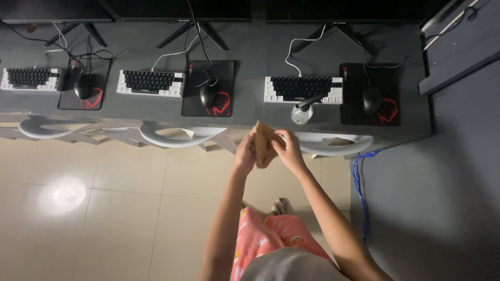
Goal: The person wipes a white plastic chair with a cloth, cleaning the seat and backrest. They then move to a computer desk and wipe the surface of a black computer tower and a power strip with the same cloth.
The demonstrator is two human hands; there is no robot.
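Hands meet in front of us in the head view, both held above the floor just short of the surface [250,47]. Between them we see one tan cloth [262,143], folded or bunched. Our left hand [245,154] has its grip closed on the cloth's left edge, and our right hand [288,151] has its grip closed on the right edge, fingers curled over the top.

Just beyond the grip, on the near part of the surface, stands one clear spray bottle [302,112]. Behind it lies one of the keyboards [303,89]; we count three keyboards in all, each black with white edges, the other two well off to the left of the grip. We count three dark mouse pads with a red mark, each carrying one black mouse [372,99]. The nearest mouse sits beyond and to the right of the grip.

Under the surface edge we count three white chairs [333,143], one just right of the grip, one just left, one far left. One blue cable [359,187] hangs down the wall to the right, well apart from the grip.
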